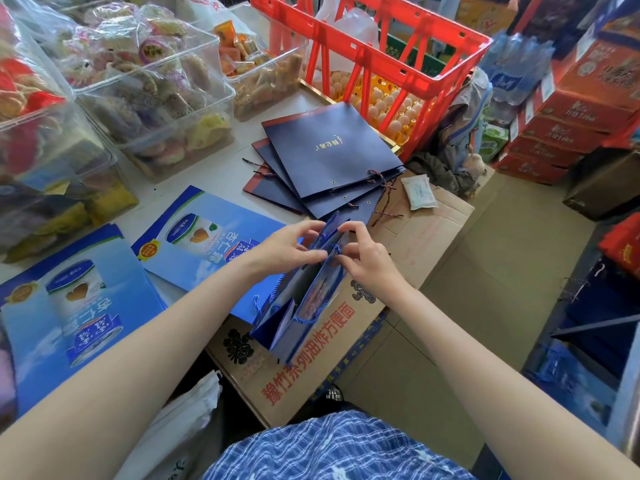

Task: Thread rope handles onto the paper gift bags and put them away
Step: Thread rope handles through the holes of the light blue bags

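Head view: left hand (291, 244) and right hand (360, 258) both pinch the blue gift bag (308, 306) over the cardboard box (415, 237), steadying its top edge, apparently for threading the blue rope (311, 315).

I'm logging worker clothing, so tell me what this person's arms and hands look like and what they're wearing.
Both forearms are bare, with no sleeves in view. The left hand and right hand wear no gloves, and no rings, watch or bracelets are visible. A blue and white checked garment covers the body.

rope end (335, 250) hidden between fingertips, light-blue bag (69, 327) cut off at left edge
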`<move>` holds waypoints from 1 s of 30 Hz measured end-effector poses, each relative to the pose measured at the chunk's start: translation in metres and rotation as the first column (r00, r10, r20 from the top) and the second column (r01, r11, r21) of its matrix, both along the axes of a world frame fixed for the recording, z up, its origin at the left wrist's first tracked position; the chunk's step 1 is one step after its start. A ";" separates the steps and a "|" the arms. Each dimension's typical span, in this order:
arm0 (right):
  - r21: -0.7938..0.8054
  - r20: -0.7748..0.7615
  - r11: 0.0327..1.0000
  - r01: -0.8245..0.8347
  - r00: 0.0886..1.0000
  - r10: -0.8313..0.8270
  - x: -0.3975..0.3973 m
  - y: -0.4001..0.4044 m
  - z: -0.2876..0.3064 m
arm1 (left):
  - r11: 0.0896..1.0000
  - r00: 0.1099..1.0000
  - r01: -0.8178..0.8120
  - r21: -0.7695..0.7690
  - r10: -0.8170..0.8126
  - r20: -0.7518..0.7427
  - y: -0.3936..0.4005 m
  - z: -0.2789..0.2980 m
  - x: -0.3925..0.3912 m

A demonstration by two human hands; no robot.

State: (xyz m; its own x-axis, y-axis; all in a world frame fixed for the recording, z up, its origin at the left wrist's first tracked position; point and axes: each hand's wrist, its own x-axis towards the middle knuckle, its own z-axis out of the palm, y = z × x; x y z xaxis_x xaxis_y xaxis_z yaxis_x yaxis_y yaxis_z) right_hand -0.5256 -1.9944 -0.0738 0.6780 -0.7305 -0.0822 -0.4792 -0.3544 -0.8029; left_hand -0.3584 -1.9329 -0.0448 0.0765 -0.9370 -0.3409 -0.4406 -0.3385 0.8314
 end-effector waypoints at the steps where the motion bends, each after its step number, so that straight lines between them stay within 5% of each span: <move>1: 0.009 -0.006 1.000 -0.004 1.000 0.004 -0.001 0.001 0.000 | 1.000 0.997 0.030 -0.002 -0.030 0.071 0.000 -0.001 0.000; 5: -0.020 -0.076 1.000 -0.009 0.997 0.007 -0.013 0.003 -0.004 | 1.000 0.943 -0.027 -0.007 0.028 0.332 -0.002 -0.008 0.006; 13: -0.113 -0.173 0.994 0.003 0.985 -0.022 -0.019 -0.007 0.004 | 0.980 0.881 -0.199 -0.012 0.184 0.436 0.003 -0.022 0.036; 19: -0.059 -0.536 0.994 -0.089 0.843 0.043 -0.023 -0.017 -0.003 | 0.981 0.890 -0.192 -0.019 0.182 0.418 0.011 -0.018 0.038; 21: -0.104 -0.500 0.990 -0.097 0.865 0.032 -0.018 -0.016 0.007 | 0.992 0.936 -0.116 -0.052 0.127 0.328 0.013 -0.014 0.029; 25: -0.364 -0.145 0.931 -0.030 0.989 -0.025 0.010 -0.012 0.041 | 0.994 0.962 -0.019 -0.105 0.047 0.271 0.016 -0.012 0.012; 30: -0.369 -0.271 0.891 -0.264 0.948 0.169 0.034 -0.009 0.037 | 0.995 0.966 0.024 -0.099 0.003 0.259 0.016 -0.006 0.006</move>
